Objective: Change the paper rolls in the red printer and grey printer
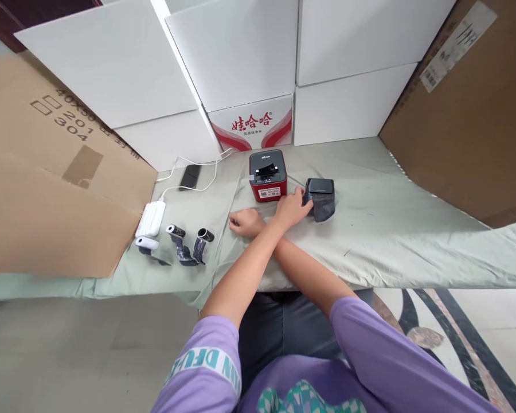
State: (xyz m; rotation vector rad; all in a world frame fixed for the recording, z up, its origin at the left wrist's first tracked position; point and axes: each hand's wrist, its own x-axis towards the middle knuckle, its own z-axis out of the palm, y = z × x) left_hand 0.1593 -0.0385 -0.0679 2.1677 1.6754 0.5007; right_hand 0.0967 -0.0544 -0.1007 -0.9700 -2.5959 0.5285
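My forearms are crossed over the table. My left hand (pixel 293 207) reaches to the right, its fingers closed at the left edge of a small black boxy device (pixel 320 185) with a dark, film-like flap (pixel 324 207) hanging from its front. Just behind my wrists stands a red box-shaped device (pixel 268 178) with a dark top, a white label on its front and a black piece (pixel 267 170) on its lid. My right hand (pixel 246 222) lies under the left forearm, pointing left, curled into a fist with nothing visible in it.
At left lie a white power bank (pixel 150 219) with a cable, a black phone-like slab (pixel 190 176), a white roll (pixel 147 243) and two small rolls joined by dark film (pixel 186 255). White boxes (pixel 241 54) wall the back; brown cardboard (pixel 468 126) flanks both sides.
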